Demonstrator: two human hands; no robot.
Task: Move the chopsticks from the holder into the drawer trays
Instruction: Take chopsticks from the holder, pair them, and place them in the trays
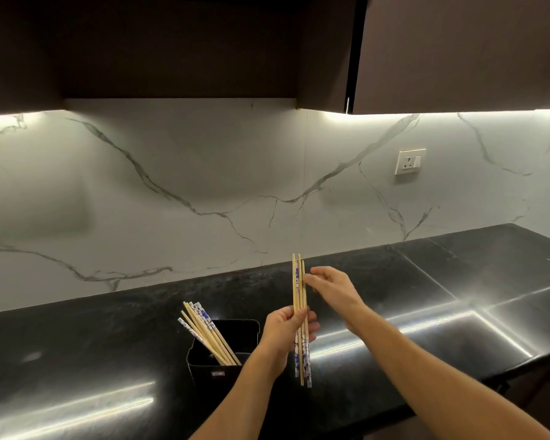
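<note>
A black rectangular holder [223,369] stands on the dark countertop, with several bamboo chopsticks [205,333] leaning out of it to the upper left, their ends patterned blue and white. My left hand [283,328] grips an upright bundle of chopsticks [299,290] at its middle, just right of the holder. My right hand [334,289] pinches the upper part of that same bundle with its fingertips. No drawer or tray is in view.
The glossy black countertop [426,312] runs left to right and turns a corner at the far right. A white marble backsplash rises behind it, with a wall socket [410,161] at the right. Dark cabinets [458,52] hang overhead.
</note>
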